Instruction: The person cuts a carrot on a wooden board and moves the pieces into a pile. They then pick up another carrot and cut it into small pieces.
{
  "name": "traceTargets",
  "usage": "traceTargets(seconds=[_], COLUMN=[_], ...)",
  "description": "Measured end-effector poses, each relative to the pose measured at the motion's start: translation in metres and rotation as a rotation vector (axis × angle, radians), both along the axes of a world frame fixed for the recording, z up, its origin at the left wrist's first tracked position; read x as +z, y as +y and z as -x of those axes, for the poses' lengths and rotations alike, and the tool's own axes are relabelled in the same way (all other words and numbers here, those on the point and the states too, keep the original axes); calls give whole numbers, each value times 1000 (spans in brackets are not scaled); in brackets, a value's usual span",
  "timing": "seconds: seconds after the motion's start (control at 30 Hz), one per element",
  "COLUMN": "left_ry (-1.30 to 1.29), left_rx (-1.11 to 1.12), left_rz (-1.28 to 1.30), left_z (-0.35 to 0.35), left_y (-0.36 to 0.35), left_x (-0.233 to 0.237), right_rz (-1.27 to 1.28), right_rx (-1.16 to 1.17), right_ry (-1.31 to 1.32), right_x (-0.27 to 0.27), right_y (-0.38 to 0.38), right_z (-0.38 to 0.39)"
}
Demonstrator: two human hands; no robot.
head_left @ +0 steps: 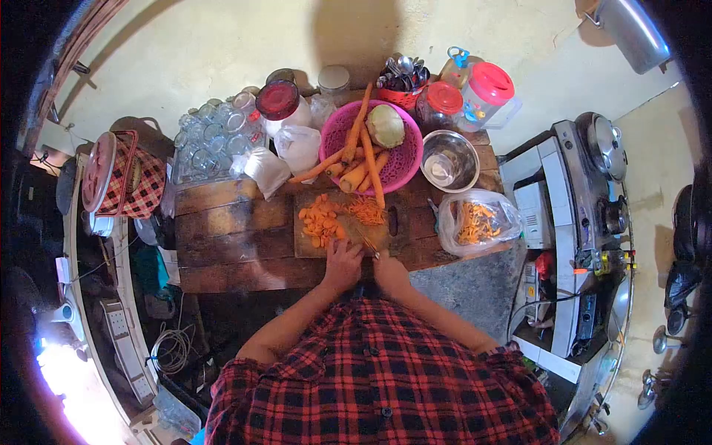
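Note:
On a wooden cutting board (308,246) lie orange carrot slices (320,221) at the left and thin carrot strips (366,211) at the right. My right hand (391,273) is closed around the handle of a knife (363,235), whose blade points up and left over the board. Just left of the blade, my left hand (344,263) rests at the board's near edge with its fingertips bent down beside carrot pieces. What lies under those fingertips is too small to make out. Behind the board, a pink basket (412,167) holds whole carrots (354,178) and a pale round vegetable (386,125).
Right of the board are a steel bowl (468,157) and a plastic bag (505,227) with orange peelings. Glasses (211,141), jars (277,101) and white bags (261,169) stand at the back left. A stove (586,193) is at the far right.

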State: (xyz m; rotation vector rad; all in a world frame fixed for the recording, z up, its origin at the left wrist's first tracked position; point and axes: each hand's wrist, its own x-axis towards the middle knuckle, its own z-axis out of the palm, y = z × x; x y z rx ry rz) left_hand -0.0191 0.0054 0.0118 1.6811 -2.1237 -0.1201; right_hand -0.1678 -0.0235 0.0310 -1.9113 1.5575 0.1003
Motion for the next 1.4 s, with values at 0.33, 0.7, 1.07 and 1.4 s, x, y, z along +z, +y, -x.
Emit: traceTargets(seconds=[0.33,0.7,1.07,1.4], left_ry=[3,2,-27,-79], left_rx=[-6,-2,20,213], left_rz=[-15,-6,-13,-45], left_z=[-1,1,6,-3], left_y=[3,2,1,-18], left_x=[-1,-3,-8,6], right_rz=[96,26,112,153], right_rx=[29,15,59,112], right_ry=[-26,-12,-20,-85], right_x=[-4,-3,-14,22], right_y=[-6,-8,-19,-29], right_z=[-8,-7,-11,52])
